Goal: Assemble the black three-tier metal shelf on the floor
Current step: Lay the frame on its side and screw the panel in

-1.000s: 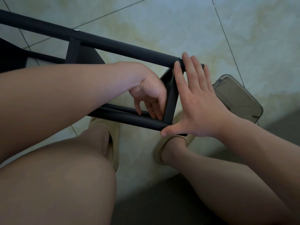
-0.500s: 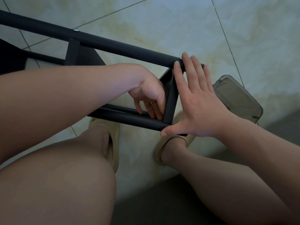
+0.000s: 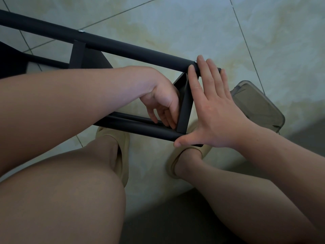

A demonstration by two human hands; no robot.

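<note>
Two bare knees (image 3: 61, 199) fill the foreground. Beyond them, two beige slippers (image 3: 123, 143) rest on the pale tiled floor (image 3: 158, 32).

Just above the slippers lies the black shelf (image 3: 123, 48), on its side on the floor and running from the left edge of view to the middle. Its near tube (image 3: 140, 128) crosses over the toes of both slippers.

The right hand (image 3: 216, 113) lies flat against the open end of the frame. Its grip is apart, with the fingers (image 3: 193, 80) straight and spread. The thumb (image 3: 182, 140) presses the end of the near tube.

The left hand (image 3: 163, 101) reaches inside the frame with its fingers curled down. Their tips sit in the corner where the near tube meets the end crossbar (image 3: 184, 111), touching both. Whether that grip pinches anything cannot be told, since the tips hide the spot.

The crossbar rises from the near tube to the far tube (image 3: 140, 53), where the right fingertips rest over the tube's end. Further left, a second crossbar (image 3: 77, 53) joins the far tube, and a small bright screw (image 3: 81, 30) sits on the tube above it.

To the right of the right hand, a translucent grey box (image 3: 256, 106) lies on the floor, near the frame's end but apart from it.
</note>
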